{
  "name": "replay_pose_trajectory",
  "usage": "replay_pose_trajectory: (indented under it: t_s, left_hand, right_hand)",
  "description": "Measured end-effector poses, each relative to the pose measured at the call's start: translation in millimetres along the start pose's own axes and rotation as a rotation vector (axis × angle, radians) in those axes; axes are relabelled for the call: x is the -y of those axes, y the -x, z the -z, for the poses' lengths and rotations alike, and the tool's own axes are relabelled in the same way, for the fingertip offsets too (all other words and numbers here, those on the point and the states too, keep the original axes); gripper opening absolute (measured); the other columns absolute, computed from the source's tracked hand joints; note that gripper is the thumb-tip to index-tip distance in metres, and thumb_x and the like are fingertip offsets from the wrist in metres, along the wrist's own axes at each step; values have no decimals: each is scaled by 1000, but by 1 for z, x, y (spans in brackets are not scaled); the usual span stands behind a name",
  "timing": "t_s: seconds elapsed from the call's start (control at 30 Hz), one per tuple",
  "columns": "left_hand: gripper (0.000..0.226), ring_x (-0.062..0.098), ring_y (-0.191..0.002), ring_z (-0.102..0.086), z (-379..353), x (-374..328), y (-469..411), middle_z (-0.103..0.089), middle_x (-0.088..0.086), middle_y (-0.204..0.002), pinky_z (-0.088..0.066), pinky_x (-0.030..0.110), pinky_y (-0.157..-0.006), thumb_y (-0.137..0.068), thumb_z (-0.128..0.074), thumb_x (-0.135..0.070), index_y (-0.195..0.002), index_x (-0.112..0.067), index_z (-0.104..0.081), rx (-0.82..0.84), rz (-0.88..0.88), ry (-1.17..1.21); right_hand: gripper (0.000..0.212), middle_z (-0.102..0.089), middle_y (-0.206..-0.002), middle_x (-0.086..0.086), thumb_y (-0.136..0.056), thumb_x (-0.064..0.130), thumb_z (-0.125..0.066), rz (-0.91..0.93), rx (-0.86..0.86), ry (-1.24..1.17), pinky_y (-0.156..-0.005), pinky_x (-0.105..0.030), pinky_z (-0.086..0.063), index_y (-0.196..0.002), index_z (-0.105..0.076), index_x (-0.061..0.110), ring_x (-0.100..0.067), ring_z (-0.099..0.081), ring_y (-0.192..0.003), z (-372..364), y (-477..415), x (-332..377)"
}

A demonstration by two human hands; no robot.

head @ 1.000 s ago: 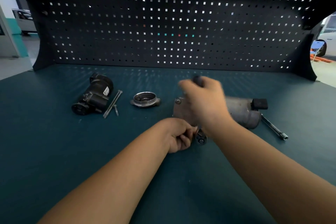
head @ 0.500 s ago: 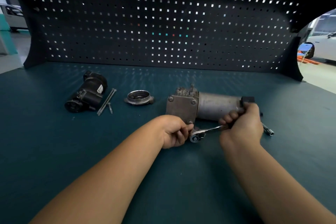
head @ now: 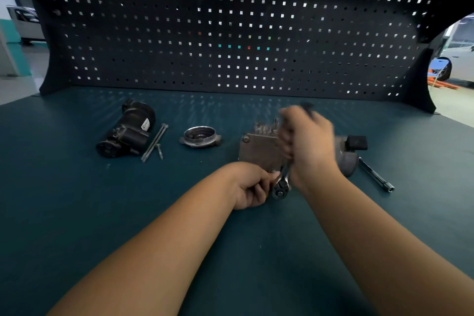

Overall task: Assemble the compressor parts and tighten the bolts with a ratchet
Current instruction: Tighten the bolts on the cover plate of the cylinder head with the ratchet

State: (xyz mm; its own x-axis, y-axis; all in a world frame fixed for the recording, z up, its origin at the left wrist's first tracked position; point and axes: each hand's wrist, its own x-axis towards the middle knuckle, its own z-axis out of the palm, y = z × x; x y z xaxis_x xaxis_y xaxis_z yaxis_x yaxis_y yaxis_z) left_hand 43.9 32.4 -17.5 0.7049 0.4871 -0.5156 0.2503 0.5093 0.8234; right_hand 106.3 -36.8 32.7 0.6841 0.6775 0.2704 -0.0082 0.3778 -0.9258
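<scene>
Right hand (head: 311, 146) swung ratchet (head: 281, 187) handle up, away; fingers (head: 287, 142) grip it; left hand (head: 252, 187) pinches head.

View: one wide-angle head camera, worn by the person.
Facing: forward and down across the dark teal matted surface (head: 77, 213), toward the black perforated metal back panel (head: 230, 33) on the far side.
Nearness: close, with both bare forearms (head: 166, 238) entering from the near edge.

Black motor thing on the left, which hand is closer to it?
Left. The left hand is right of the black motor, holding the ratchet by its head. The right hand is farther right, gripping its handle in front of the compressor.
</scene>
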Motion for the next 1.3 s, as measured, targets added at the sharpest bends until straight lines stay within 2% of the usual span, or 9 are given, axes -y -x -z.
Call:
replay_pose_trajectory:
  t_s: [0.13,0.27,0.37,0.57,0.63,0.83,0.97,1.07,1.3]
  left_hand:
    - [25,0,-28,-39,-2,4,2,-44,-4,-49,-27,9,-29,-96,-47,-11,-72,-14,-45,33,-19,-87]
    - [25,1,-28,-40,-1,2,5,-45,-3,-48,-25,8,-28,-97,-45,-9,-72,-13,-43,37,9,-44]
    - [25,1,-28,-43,-2,1,7,-48,-3,-41,-26,7,-28,-96,-46,-6,-72,-10,-44,30,4,-36]
    - [33,3,-26,-42,-2,1,3,-42,-2,-40,-25,8,-28,-94,-26,4,-68,-10,-42,-26,-32,-58]
    - [33,2,-26,-41,-2,1,3,-42,-2,-42,-25,7,-28,-93,-26,4,-68,-11,-42,-19,-34,-53]
    - [26,1,-31,-43,2,1,5,-55,-1,-44,-30,8,-30,-99,-42,-13,-73,-14,-44,96,7,-83]
    - [27,1,-30,-40,4,1,2,-49,-3,-42,-27,9,-28,-98,-42,-11,-71,-14,-43,103,30,-69]
    - [25,1,-30,-44,3,1,3,-50,-3,-40,-29,8,-29,-97,-44,-10,-73,-13,-44,88,15,-58]
    - [36,3,-27,-41,3,2,1,-43,-2,-37,-27,7,-29,-95,-24,5,-66,-9,-42,60,-44,-70]
  right_hand:
    - [37,-18,-38,7,-88,16,-42,-173,-399,-599,-32,-16,-9,-57,-22,20,-10,-13,-31,39,8,-4]
    - [36,-20,-37,7,-86,17,-42,-214,-520,-671,-32,-17,-11,-55,-23,20,-10,-14,-32,44,10,-8]
    - [34,-25,-38,7,-85,14,-48,-103,-366,-425,-34,-13,-13,-57,-30,19,-9,-18,-31,26,2,-4]
    - [38,-30,-46,7,-82,18,-62,169,360,678,-49,-25,-25,-56,-35,19,-10,-30,-47,-31,2,-7]
    - [40,-30,-46,6,-81,18,-62,166,388,716,-52,-27,-26,-54,-32,19,-11,-31,-50,-32,1,-8]
    - [34,-25,-41,6,-85,12,-49,1,-349,-396,-38,-15,-15,-56,-32,18,-11,-19,-34,25,4,-10]
    - [33,-25,-39,5,-84,13,-45,-61,-484,-558,-35,-14,-15,-55,-29,17,-12,-18,-32,32,7,-14]
    - [31,-27,-42,5,-84,11,-47,12,-309,-346,-38,-16,-15,-59,-32,18,-12,-20,-36,18,2,-12]
    - [45,-28,-38,8,-81,16,-61,258,377,754,-40,-20,-19,-53,-27,19,-7,-25,-41,-38,0,-13]
